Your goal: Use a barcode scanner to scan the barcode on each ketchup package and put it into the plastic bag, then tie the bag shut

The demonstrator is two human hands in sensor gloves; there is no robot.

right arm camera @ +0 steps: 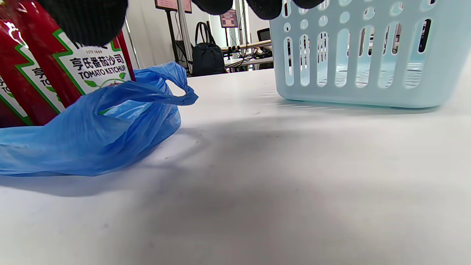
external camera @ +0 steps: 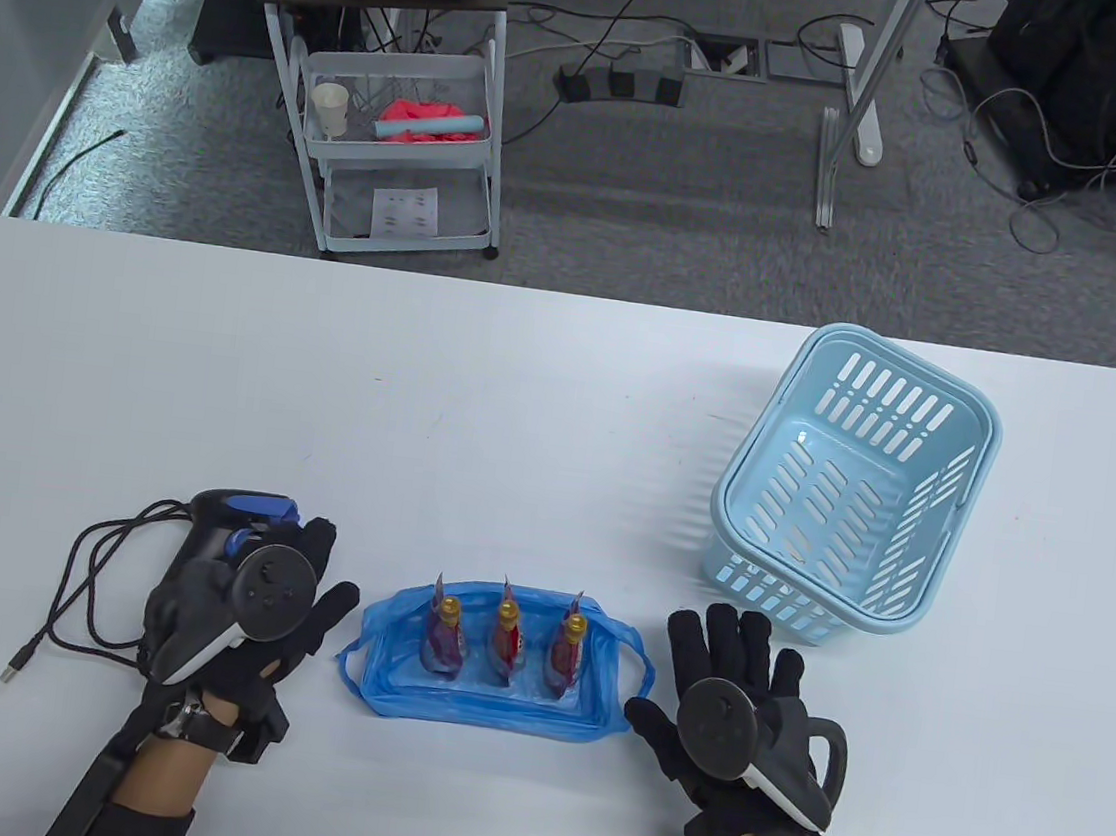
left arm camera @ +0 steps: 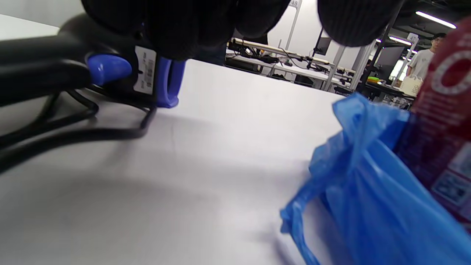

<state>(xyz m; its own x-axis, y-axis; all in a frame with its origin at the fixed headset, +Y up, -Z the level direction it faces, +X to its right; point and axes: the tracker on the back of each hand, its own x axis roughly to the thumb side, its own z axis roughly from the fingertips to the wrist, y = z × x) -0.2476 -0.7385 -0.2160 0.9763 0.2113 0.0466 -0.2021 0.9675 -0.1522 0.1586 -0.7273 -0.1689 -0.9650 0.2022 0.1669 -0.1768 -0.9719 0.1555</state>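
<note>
Three ketchup packages (external camera: 504,641) stand upright side by side in a plastic bag (external camera: 389,666) near the middle of the table's (external camera: 319,391) front edge. The barcode scanner (external camera: 222,526) lies left of the bag under the left hand (external camera: 238,618), its cable (external camera: 81,585) trailing toward the front-left corner. The right hand (external camera: 737,705) rests right of the bag; the basket (external camera: 852,487) stands behind it, toward the right edge.

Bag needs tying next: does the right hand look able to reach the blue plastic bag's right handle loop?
Probably yes: the right hand rests open beside the loop, bare table between.
</note>
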